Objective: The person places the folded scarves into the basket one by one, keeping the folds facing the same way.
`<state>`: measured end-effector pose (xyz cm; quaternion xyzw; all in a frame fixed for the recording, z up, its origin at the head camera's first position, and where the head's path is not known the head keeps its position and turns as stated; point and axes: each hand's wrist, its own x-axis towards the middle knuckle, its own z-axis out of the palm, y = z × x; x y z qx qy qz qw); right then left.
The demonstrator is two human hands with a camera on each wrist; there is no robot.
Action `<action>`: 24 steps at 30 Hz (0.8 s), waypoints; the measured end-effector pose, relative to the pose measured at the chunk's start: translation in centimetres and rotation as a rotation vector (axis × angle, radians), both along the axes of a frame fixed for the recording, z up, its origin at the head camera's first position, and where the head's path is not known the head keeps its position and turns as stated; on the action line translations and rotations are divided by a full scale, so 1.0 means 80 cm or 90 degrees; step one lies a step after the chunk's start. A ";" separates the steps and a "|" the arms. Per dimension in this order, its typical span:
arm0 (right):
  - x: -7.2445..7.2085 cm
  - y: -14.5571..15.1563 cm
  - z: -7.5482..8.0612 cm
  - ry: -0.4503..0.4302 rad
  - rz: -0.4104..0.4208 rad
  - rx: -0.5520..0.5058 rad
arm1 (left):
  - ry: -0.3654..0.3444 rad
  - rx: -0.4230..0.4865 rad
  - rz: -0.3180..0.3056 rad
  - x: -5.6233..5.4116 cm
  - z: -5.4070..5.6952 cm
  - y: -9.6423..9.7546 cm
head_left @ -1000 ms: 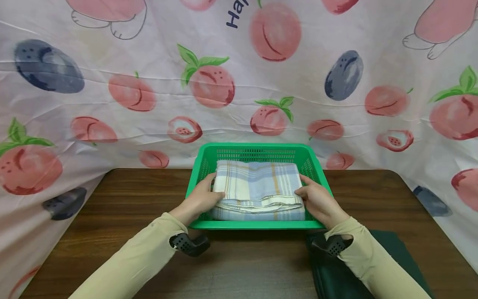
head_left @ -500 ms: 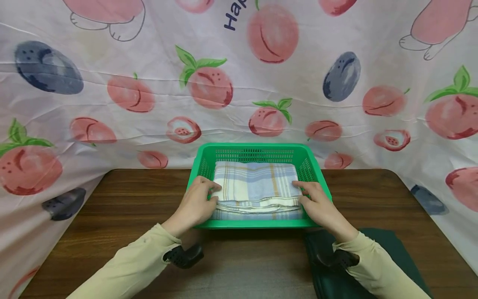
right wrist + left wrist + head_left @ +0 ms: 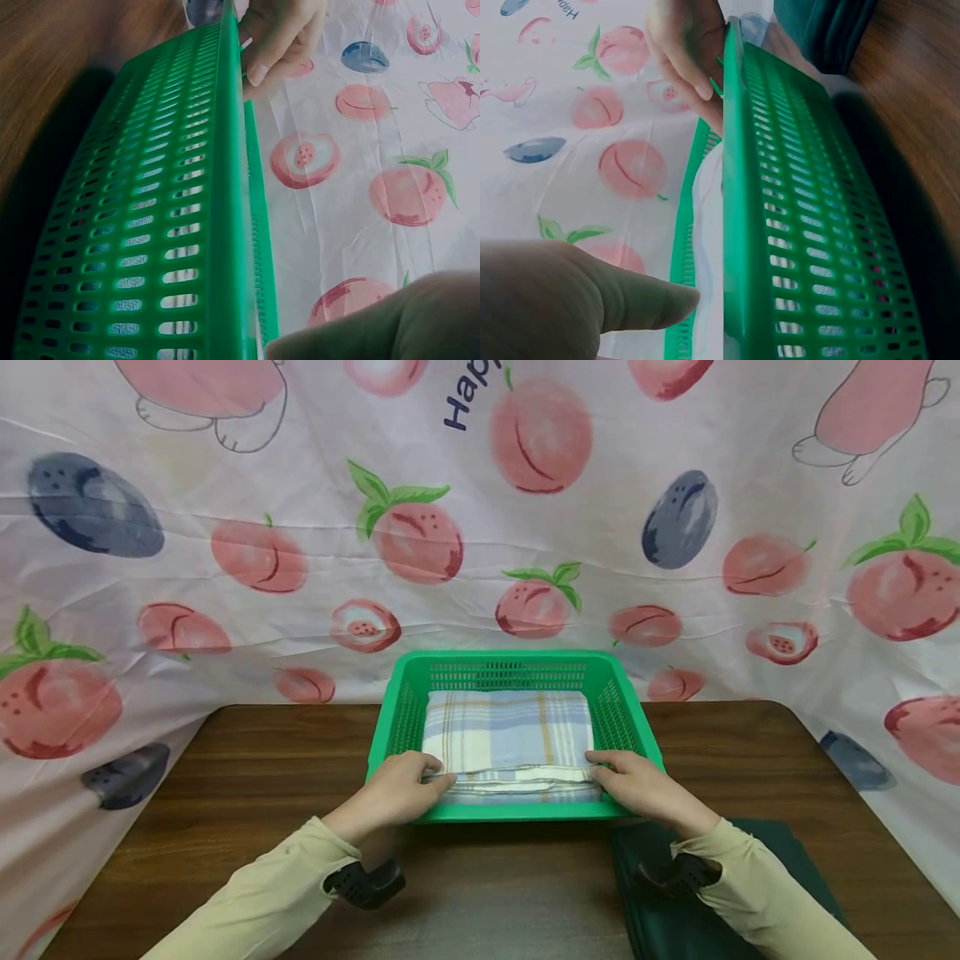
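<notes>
A folded plaid cloth [image 3: 510,727] in white, light blue and yellow lies flat inside a green plastic basket [image 3: 517,812]. In the head view my left hand [image 3: 393,789] is at its near left corner, thumb and forefinger pinching the folded layers. My right hand [image 3: 648,785] pinches the same fold at the near right corner. The left wrist view shows my left thumb [image 3: 649,300] against the cloth, just inside the basket wall [image 3: 742,225]. My right thumb [image 3: 360,330] reaches over the rim in the right wrist view. Other fingertips are partly hidden.
A dark green folded item [image 3: 780,868] lies on the brown wooden table [image 3: 487,893], partly under my right forearm. Behind the table hangs a white curtain [image 3: 300,468] with printed fruit. Slotted walls enclose the cloth on all sides.
Both hands let go of the cloth's sides, drew back toward me and took its near corners. The cloth's near fold has shifted slightly forward. The basket stays on the table.
</notes>
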<state>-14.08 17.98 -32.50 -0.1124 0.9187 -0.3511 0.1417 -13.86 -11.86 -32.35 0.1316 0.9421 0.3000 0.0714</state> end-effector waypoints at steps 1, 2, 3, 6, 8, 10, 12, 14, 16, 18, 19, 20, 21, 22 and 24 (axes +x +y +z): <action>-0.001 -0.001 0.000 -0.001 0.005 0.006 | -0.006 -0.001 -0.003 0.000 -0.001 0.001; -0.001 -0.001 0.000 0.000 0.009 0.014 | -0.010 -0.002 -0.007 0.000 -0.001 0.001; -0.002 -0.002 0.000 0.000 0.012 0.020 | -0.014 -0.001 -0.009 0.000 -0.001 0.002; -0.003 -0.003 0.001 0.001 0.021 0.029 | -0.021 0.005 -0.004 0.002 -0.001 0.004; -0.003 -0.003 0.002 -0.006 0.023 0.022 | -0.022 0.011 0.000 0.005 0.000 0.004; -0.003 -0.001 0.003 -0.012 0.021 0.008 | -0.016 0.020 0.008 0.008 0.000 0.004; -0.003 0.002 0.003 -0.008 0.018 -0.004 | -0.004 0.036 0.011 0.011 0.000 0.003; -0.001 0.006 0.004 0.004 0.010 -0.018 | 0.020 0.055 0.019 0.016 -0.001 0.002; 0.003 0.012 0.004 0.029 -0.002 -0.034 | 0.041 0.077 0.034 0.022 -0.001 0.002; 0.008 0.017 0.003 0.062 -0.027 -0.057 | 0.064 0.101 0.051 0.029 -0.003 0.003; 0.011 0.020 0.001 0.079 -0.041 -0.074 | 0.072 0.115 0.061 0.032 -0.004 0.004; 0.015 0.024 -0.001 0.098 -0.054 -0.095 | 0.079 0.129 0.068 0.035 -0.004 0.006; 0.019 0.027 -0.004 0.118 -0.068 -0.116 | 0.083 0.142 0.073 0.038 -0.004 0.007; 0.023 0.030 -0.008 0.140 -0.080 -0.137 | 0.085 0.157 0.078 0.041 -0.004 0.008; 0.032 0.036 -0.015 0.175 -0.104 -0.185 | 0.084 0.191 0.087 0.047 -0.004 0.011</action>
